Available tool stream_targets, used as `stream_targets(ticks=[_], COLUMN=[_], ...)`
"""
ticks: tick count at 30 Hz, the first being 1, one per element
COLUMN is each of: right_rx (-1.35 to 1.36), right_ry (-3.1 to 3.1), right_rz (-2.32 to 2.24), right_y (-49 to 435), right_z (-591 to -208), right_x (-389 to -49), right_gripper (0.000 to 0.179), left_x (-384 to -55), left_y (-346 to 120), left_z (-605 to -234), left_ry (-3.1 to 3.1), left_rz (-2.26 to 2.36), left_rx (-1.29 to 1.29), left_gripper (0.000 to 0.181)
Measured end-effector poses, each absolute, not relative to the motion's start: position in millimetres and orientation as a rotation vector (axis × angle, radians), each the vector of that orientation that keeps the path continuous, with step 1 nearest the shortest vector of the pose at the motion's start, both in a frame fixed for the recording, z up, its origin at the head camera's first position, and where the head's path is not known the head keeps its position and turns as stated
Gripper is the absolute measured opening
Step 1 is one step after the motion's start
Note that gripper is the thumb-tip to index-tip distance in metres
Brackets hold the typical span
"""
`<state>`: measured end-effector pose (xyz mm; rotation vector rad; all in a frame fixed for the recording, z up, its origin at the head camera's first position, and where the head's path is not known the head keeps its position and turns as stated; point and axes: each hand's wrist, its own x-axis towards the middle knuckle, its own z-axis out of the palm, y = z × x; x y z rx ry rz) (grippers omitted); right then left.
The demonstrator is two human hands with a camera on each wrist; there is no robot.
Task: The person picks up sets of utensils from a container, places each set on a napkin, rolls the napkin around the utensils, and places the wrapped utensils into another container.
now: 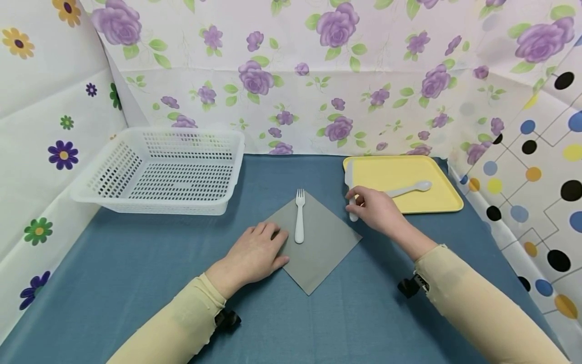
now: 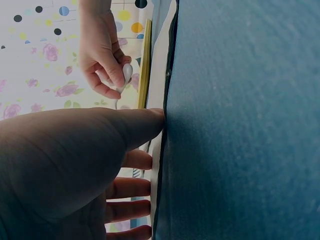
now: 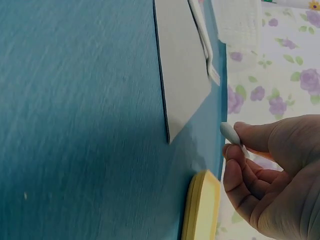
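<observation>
Loosely, my left hand (image 1: 252,253) rests at the edge of the grey mat (image 1: 313,265), gripping nothing. Farther out, my right hand (image 1: 377,210) pinches the pale knife (image 1: 349,174) by its handle, at the left rim of the yellow tray (image 1: 386,172); probably light, stiff, slightly slippery plastic.

A rose-printed backdrop (image 1: 295,76) hangs behind the blue tabletop (image 1: 113,273).

The head view is bright, with soft shadows on the blue surface (image 1: 136,253); both wrist views look darker.
</observation>
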<state>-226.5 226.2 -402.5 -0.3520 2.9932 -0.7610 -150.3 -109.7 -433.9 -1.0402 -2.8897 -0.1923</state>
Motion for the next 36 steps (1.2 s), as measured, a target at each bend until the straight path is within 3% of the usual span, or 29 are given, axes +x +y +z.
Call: stream_targets(ticks=[36], right_rx=[-0.522], right_ry=[2.860], right_rz=[-0.814], right_y=[169], right_z=[-417], right_x=[-209], right_gripper=[0.023], left_x=[-150], left_y=[-110], left_z=[-434], left_ry=[-2.865], left_rz=[-0.190], left_rx=[-1.044], left_gripper=[0.052])
